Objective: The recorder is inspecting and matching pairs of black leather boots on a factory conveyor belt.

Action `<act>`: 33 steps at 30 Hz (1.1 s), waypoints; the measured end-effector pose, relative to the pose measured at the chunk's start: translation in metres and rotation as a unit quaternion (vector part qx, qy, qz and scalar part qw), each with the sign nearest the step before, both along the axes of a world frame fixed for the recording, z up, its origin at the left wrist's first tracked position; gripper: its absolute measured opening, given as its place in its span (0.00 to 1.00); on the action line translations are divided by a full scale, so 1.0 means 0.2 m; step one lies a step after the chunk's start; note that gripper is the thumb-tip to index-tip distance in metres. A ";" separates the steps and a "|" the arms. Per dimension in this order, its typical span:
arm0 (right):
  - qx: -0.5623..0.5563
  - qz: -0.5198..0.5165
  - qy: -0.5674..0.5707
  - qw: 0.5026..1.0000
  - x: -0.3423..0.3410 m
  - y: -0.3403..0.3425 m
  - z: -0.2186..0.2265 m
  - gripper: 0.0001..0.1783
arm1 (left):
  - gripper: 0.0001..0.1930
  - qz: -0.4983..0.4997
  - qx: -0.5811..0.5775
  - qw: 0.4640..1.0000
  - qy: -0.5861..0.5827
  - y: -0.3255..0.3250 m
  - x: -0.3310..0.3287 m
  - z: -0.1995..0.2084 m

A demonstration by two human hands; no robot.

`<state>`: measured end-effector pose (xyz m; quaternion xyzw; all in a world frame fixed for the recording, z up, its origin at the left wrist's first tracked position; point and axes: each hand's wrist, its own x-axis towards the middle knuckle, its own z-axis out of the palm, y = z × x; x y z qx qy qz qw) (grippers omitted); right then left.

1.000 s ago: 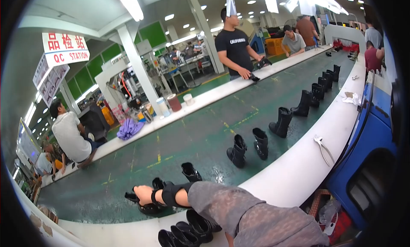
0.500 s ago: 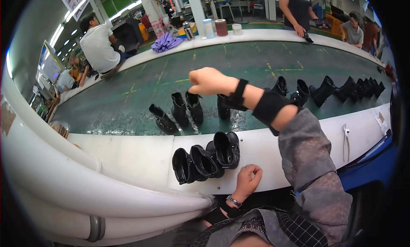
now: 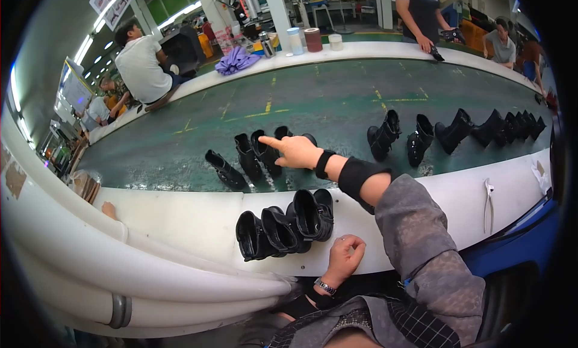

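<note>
Black boots (image 3: 247,157) are placed on the far green conveyor (image 3: 325,89) and near white table (image 3: 174,212). Right grip (image 3: 290,153) is extended by left-side boots; its hold cannot be determined. Left grip (image 3: 345,257) is curled narrow.

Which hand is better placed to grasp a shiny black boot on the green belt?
Probably the right hand: it's over the belt, beside boots; the left hand is at the smooth white ledge.

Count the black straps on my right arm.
2: one narrow strap around the wrist, just behind your right hand, and one wide strap around the forearm, before the grey sleeve. Any others could be hidden under that sleeve.
</note>
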<state>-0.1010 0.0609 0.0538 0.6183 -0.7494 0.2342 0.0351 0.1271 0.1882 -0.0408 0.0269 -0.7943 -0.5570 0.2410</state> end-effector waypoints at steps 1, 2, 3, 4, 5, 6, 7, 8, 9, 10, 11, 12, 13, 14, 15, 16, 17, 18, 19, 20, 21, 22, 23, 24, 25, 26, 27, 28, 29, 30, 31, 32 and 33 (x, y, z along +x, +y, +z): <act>-0.002 0.000 0.020 1.000 0.02 -0.05 -0.01 0.37 | 0.03 -0.002 0.001 1.000 0.000 0.00 0.00 0.00; 0.006 -0.003 0.038 0.999 0.04 -0.10 -0.03 0.26 | 0.03 -0.002 0.007 1.000 -0.001 0.00 0.00 0.00; 0.003 0.010 0.044 0.999 0.03 -0.14 -0.04 0.23 | 0.03 -0.001 0.013 1.000 0.000 0.00 0.00 0.00; 0.019 0.014 0.046 0.999 0.02 -0.17 -0.04 0.20 | 0.03 -0.001 0.019 1.000 0.003 0.00 0.00 0.00; -0.012 0.025 0.034 0.999 -0.01 -0.18 -0.03 0.18 | 0.03 0.000 0.020 1.000 -0.002 -0.01 0.00 0.00; -0.011 0.015 0.021 1.000 -0.05 -0.17 -0.02 0.16 | 0.03 -0.002 0.020 1.000 -0.004 -0.01 0.00 0.00; -0.030 -0.001 -0.005 1.000 -0.09 -0.15 0.01 0.16 | 0.04 -0.002 0.022 1.000 -0.002 -0.01 0.00 0.00; -0.078 -0.017 -0.033 0.996 -0.14 -0.11 0.05 0.16 | 0.04 0.000 0.025 1.000 -0.007 -0.01 0.00 0.00; -0.144 -0.020 -0.043 0.988 -0.18 -0.05 0.11 0.18 | 0.04 0.003 0.028 1.000 -0.008 -0.01 0.00 0.00; -0.079 -0.054 -0.282 0.955 -0.22 0.05 0.17 0.17 | 0.04 0.003 0.029 1.000 -0.006 -0.01 0.00 0.00; -0.086 -0.061 -0.316 0.943 -0.23 0.14 0.24 0.16 | 0.04 0.002 0.028 1.000 -0.002 -0.01 0.00 0.00; -0.097 -0.065 -0.350 0.930 -0.23 0.23 0.31 0.16 | 0.04 0.007 0.027 1.000 -0.001 -0.01 -0.01 0.00; -0.104 -0.064 -0.349 0.929 -0.21 0.32 0.36 0.15 | 0.04 0.009 0.026 1.000 0.002 -0.01 -0.01 -0.01; -0.110 -0.064 -0.348 0.929 -0.19 0.42 0.42 0.15 | 0.04 0.012 0.024 1.000 0.007 0.00 -0.01 -0.01; -0.114 -0.075 -0.347 0.928 -0.15 0.52 0.47 0.15 | 0.04 0.013 0.027 1.000 0.008 0.00 -0.01 -0.01; -0.125 -0.074 -0.344 0.928 -0.11 0.62 0.50 0.14 | 0.04 0.012 0.041 0.999 -0.004 0.00 -0.01 -0.01; -0.133 -0.084 -0.340 0.927 -0.06 0.74 0.53 0.14 | 0.04 0.012 0.057 0.998 0.001 0.00 -0.01 -0.02; -0.153 -0.071 -0.331 0.929 -0.01 0.84 0.55 0.15 | 0.03 0.015 0.073 0.997 0.009 0.01 -0.01 -0.02; -0.151 -0.088 -0.309 0.935 0.04 0.95 0.55 0.15 | 0.03 0.020 0.080 0.997 0.008 0.01 -0.01 -0.02; -0.148 -0.096 -0.293 0.940 0.10 1.06 0.55 0.15 | 0.03 0.024 0.086 0.996 0.009 0.01 -0.01 -0.03; -0.149 -0.092 -0.212 0.961 0.16 1.16 0.53 0.16 | 0.04 0.020 0.097 0.995 0.000 0.01 -0.01 -0.03; -0.147 -0.088 -0.129 0.977 0.21 1.25 0.51 0.16 | 0.04 0.021 0.101 0.995 0.001 0.01 -0.01 -0.03; -0.146 -0.085 -0.113 0.979 0.27 1.35 0.47 0.17 | 0.04 0.019 0.094 0.995 -0.002 0.01 -0.01 -0.03; -0.144 -0.088 -0.095 0.981 0.35 1.44 0.42 0.17 | 0.05 0.018 0.086 0.996 -0.002 0.02 -0.01 -0.03; -0.131 -0.100 -0.123 0.979 0.42 1.50 0.38 0.17 | 0.04 0.019 0.089 0.996 -0.011 0.02 -0.01 -0.03; -0.100 -0.084 -0.105 0.986 0.49 1.58 0.33 0.17 | 0.04 0.022 0.092 0.995 -0.006 0.02 0.00 -0.04; -0.125 -0.065 -0.057 0.988 0.55 1.64 0.29 0.17 | 0.04 0.024 0.086 0.996 -0.004 0.02 0.00 -0.04; -0.151 -0.063 -0.072 0.984 0.61 1.69 0.25 0.17 | 0.04 0.030 0.064 0.997 0.005 0.02 0.00 -0.04; -0.172 -0.079 -0.076 0.979 0.65 1.72 0.22 0.19 | 0.04 0.027 0.059 0.998 -0.006 0.02 0.00 -0.03; -0.200 -0.098 -0.076 0.972 0.68 1.75 0.19 0.22 | 0.04 0.026 0.046 0.999 0.000 0.02 -0.01 -0.03; -0.220 -0.127 -0.095 0.963 0.72 1.78 0.17 0.27 | 0.05 0.023 0.055 0.998 -0.013 0.03 -0.01 -0.03; -0.240 -0.153 -0.110 0.952 0.75 1.81 0.15 0.32 | 0.05 0.025 0.055 0.998 -0.006 0.03 -0.02 -0.03; -0.259 -0.173 -0.154 0.938 0.77 1.83 0.13 0.39 | 0.05 0.026 0.070 0.997 -0.013 0.04 -0.02 -0.02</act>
